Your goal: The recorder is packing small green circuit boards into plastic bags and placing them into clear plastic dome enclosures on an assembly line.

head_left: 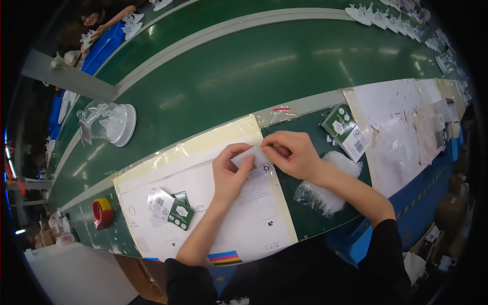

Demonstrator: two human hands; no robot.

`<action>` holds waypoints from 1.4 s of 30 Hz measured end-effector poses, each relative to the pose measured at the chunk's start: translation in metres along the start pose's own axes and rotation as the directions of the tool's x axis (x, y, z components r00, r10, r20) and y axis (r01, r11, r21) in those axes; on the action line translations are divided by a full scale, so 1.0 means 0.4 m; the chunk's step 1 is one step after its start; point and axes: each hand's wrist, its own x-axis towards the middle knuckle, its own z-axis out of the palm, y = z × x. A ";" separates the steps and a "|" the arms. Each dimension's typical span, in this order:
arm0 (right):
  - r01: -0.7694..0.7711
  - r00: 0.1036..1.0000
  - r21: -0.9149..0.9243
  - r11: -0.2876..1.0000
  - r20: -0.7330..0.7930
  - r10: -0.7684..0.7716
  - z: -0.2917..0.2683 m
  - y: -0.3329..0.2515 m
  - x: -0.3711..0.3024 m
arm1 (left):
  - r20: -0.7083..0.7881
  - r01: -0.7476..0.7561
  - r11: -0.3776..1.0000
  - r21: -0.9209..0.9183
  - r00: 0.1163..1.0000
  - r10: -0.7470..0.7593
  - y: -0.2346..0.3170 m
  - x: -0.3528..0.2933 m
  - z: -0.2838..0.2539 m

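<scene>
Over the white printed sheet (239,229), my left hand (227,173) grips a small white card (250,156) with a barcode, thumb on top. Close beside the card's right corner, my right hand (295,156) has thumb and forefinger pinched together. Whatever lies in that pinch is too fine to make out. Left of my left forearm lies a loose pile of green and white tags (182,213). To the right of my right hand, more green and white tags (351,134) are stacked. Below my right wrist rests a clear bag of fine white strands (328,185).
A clear dome on a white base (122,124) stands on the green conveyor belt (223,71). Yellow and red tape (103,213) sits at left. A stained white board (394,137) lies at right. White figures (381,19) line the far right; a person works beside a blue bin (104,48).
</scene>
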 end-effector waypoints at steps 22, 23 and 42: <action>0.140 0.990 0.032 0.990 0.014 -0.140 0.003 0.009 -0.005 | 0.243 -0.042 0.967 -0.253 0.964 0.106 -0.029 0.024 -0.042; 0.133 0.991 0.038 0.990 0.020 -0.133 0.004 0.011 -0.006 | 0.263 -0.038 0.966 -0.255 0.959 0.107 -0.028 0.024 -0.040; 0.114 0.981 0.170 0.979 0.135 -0.138 -0.001 0.003 -0.004 | 0.324 0.048 0.962 -0.270 0.945 0.044 -0.016 0.023 -0.031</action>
